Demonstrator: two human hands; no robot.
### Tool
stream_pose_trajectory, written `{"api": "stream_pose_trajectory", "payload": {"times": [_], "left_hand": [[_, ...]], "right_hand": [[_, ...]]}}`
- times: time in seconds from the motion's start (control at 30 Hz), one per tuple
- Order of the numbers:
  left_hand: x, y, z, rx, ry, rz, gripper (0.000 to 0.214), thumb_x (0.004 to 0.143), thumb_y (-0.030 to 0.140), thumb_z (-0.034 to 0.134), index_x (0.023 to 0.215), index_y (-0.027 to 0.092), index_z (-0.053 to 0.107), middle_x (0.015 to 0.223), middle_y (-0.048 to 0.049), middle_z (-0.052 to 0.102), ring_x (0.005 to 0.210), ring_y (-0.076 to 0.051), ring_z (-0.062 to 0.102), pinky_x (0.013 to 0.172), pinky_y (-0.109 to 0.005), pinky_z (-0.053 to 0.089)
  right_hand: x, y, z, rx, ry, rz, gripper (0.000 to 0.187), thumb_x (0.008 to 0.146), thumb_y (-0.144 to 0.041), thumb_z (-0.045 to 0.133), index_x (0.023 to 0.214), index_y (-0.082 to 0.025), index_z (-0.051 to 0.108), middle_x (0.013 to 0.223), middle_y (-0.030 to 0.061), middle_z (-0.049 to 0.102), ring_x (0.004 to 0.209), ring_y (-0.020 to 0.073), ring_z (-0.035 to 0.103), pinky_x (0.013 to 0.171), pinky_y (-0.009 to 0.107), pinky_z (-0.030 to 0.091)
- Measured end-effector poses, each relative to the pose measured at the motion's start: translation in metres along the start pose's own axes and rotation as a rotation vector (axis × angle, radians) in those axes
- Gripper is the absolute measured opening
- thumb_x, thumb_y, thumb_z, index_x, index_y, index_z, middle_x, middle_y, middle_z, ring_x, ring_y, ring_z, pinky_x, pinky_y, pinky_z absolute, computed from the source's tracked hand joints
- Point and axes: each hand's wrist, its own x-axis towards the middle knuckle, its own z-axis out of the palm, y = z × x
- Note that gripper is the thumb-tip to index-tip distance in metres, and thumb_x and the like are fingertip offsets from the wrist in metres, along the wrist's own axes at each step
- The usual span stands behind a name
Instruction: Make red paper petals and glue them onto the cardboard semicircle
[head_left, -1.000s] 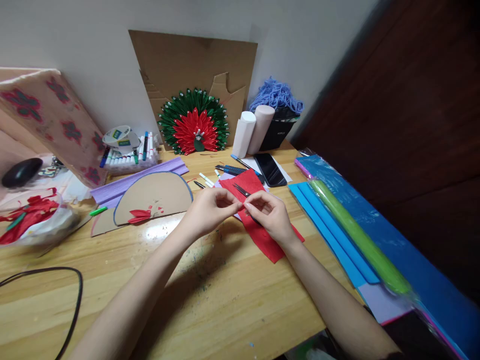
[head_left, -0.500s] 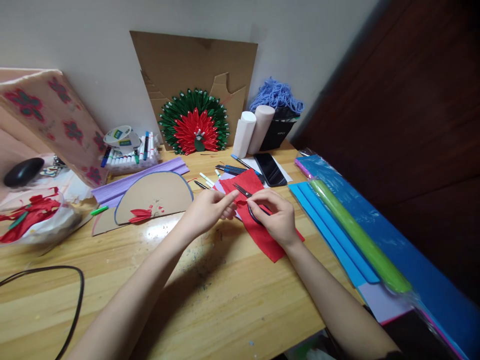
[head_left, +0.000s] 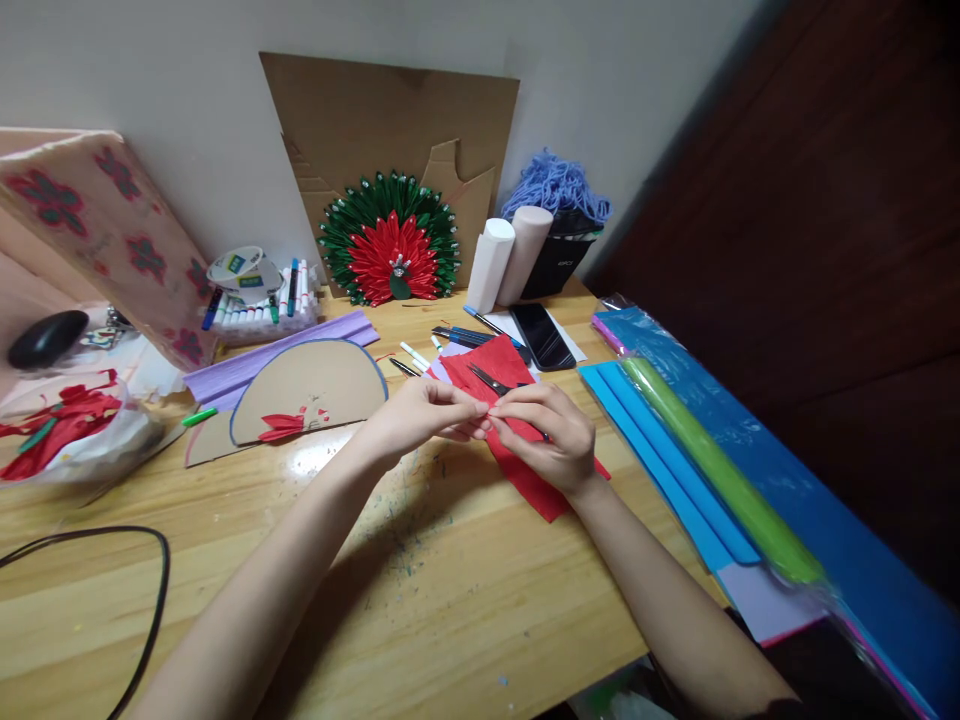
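Note:
My left hand [head_left: 442, 412] and my right hand [head_left: 553, 432] meet at the fingertips over a sheet of red crepe paper [head_left: 540, 495]. Both are closed in a pinch, with a small piece of red paper [head_left: 488, 414] between them, mostly hidden by the fingers. Scissors [head_left: 489, 381] lie on the red sheet, their handles partly covered by my right hand. To the left, a half-round cardboard piece [head_left: 322, 375] with a blue edge carries a few red paper petals [head_left: 283, 428].
A green and red paper peacock [head_left: 390, 240] leans on cardboard [head_left: 390, 110] at the back. Markers [head_left: 259, 312], a phone [head_left: 541, 336] and white rolls [head_left: 495, 265] stand or lie nearby. Blue sheets [head_left: 675, 470] and a green roll [head_left: 720, 470] line the right side; a black cable [head_left: 161, 590] lies left.
My right hand has come off the scissors' handles and moved its fingertips against those of my left hand. The scissors stay on the red sheet.

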Motion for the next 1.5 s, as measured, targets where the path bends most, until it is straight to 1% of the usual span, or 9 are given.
{"api": "stream_pose_trajectory", "payload": {"times": [0.17, 0.3, 0.4, 0.63, 0.8, 0.97, 1.13, 1.27, 1.5], "left_hand": [[0.001, -0.001, 0.002, 0.020, 0.055, 0.029, 0.014, 0.068, 0.023, 0.072, 0.078, 0.014, 0.073, 0.071, -0.0055, 0.071, 0.067, -0.011, 0.064, 0.074, -0.025, 0.051], [0.002, -0.003, 0.004, -0.015, 0.034, -0.025, 0.014, 0.071, 0.025, 0.068, 0.079, 0.013, 0.073, 0.070, -0.0055, 0.071, 0.069, -0.011, 0.065, 0.074, -0.025, 0.051], [0.004, -0.004, 0.005, -0.043, 0.035, -0.028, 0.014, 0.074, 0.023, 0.064, 0.078, 0.012, 0.072, 0.070, -0.0054, 0.070, 0.069, -0.010, 0.065, 0.075, -0.025, 0.050], [0.008, -0.009, 0.003, 0.135, 0.085, 0.118, 0.012, 0.071, 0.021, 0.064, 0.075, 0.012, 0.071, 0.070, -0.0042, 0.069, 0.067, -0.010, 0.062, 0.070, -0.024, 0.048], [0.009, -0.013, 0.000, 0.232, 0.100, 0.227, 0.019, 0.072, 0.030, 0.066, 0.077, 0.013, 0.071, 0.077, -0.0060, 0.071, 0.072, -0.013, 0.063, 0.072, -0.026, 0.049], [0.010, -0.011, 0.000, 0.275, 0.136, 0.256, 0.023, 0.072, 0.033, 0.066, 0.079, 0.012, 0.072, 0.077, -0.0064, 0.071, 0.071, -0.014, 0.063, 0.071, -0.026, 0.049], [0.009, -0.012, 0.000, 0.297, 0.147, 0.275, 0.026, 0.072, 0.037, 0.067, 0.082, 0.013, 0.072, 0.078, -0.0064, 0.071, 0.071, -0.014, 0.062, 0.070, -0.026, 0.048], [0.010, -0.013, -0.001, 0.310, 0.151, 0.270, 0.027, 0.072, 0.038, 0.067, 0.081, 0.013, 0.073, 0.076, -0.0064, 0.071, 0.070, -0.014, 0.062, 0.069, -0.025, 0.048], [0.011, -0.016, 0.000, 0.435, 0.198, 0.287, 0.026, 0.073, 0.036, 0.066, 0.084, 0.014, 0.073, 0.078, -0.0078, 0.072, 0.071, -0.016, 0.064, 0.066, -0.025, 0.048]], "right_hand": [[0.001, 0.002, -0.001, -0.003, -0.009, -0.019, 0.022, 0.075, -0.011, 0.066, 0.093, -0.024, 0.063, 0.085, 0.0031, 0.065, 0.077, 0.0162, 0.062, 0.067, 0.032, 0.053], [-0.001, 0.006, -0.003, 0.006, -0.041, -0.074, 0.025, 0.075, -0.009, 0.067, 0.094, -0.024, 0.063, 0.086, 0.0030, 0.065, 0.079, 0.0166, 0.062, 0.069, 0.032, 0.052], [-0.002, 0.008, -0.005, -0.014, -0.053, -0.086, 0.025, 0.075, -0.011, 0.066, 0.095, -0.025, 0.063, 0.088, 0.0027, 0.065, 0.081, 0.0169, 0.061, 0.070, 0.033, 0.052], [-0.002, 0.009, -0.005, -0.045, -0.079, -0.050, 0.022, 0.075, -0.013, 0.066, 0.092, -0.027, 0.064, 0.089, 0.0027, 0.065, 0.080, 0.0174, 0.061, 0.070, 0.033, 0.051], [0.001, 0.006, -0.003, -0.004, -0.081, 0.072, 0.015, 0.076, -0.016, 0.064, 0.086, -0.028, 0.066, 0.087, 0.0021, 0.065, 0.080, 0.0184, 0.061, 0.072, 0.036, 0.051], [0.004, 0.001, -0.001, 0.150, -0.080, 0.288, 0.010, 0.078, -0.016, 0.062, 0.083, -0.024, 0.064, 0.089, 0.0028, 0.064, 0.085, 0.0179, 0.061, 0.079, 0.035, 0.050], [0.003, 0.000, 0.002, 0.317, -0.085, 0.436, 0.008, 0.079, -0.014, 0.061, 0.082, -0.021, 0.063, 0.087, 0.0027, 0.065, 0.084, 0.0162, 0.062, 0.079, 0.033, 0.051], [0.002, 0.000, 0.004, 0.384, -0.079, 0.486, 0.004, 0.080, -0.017, 0.060, 0.082, -0.020, 0.062, 0.091, 0.0040, 0.065, 0.087, 0.0169, 0.063, 0.079, 0.034, 0.053], [0.003, 0.000, 0.003, 0.333, -0.116, 0.504, 0.003, 0.080, -0.018, 0.060, 0.081, -0.020, 0.062, 0.085, 0.0038, 0.064, 0.083, 0.0173, 0.063, 0.078, 0.034, 0.053]]}}
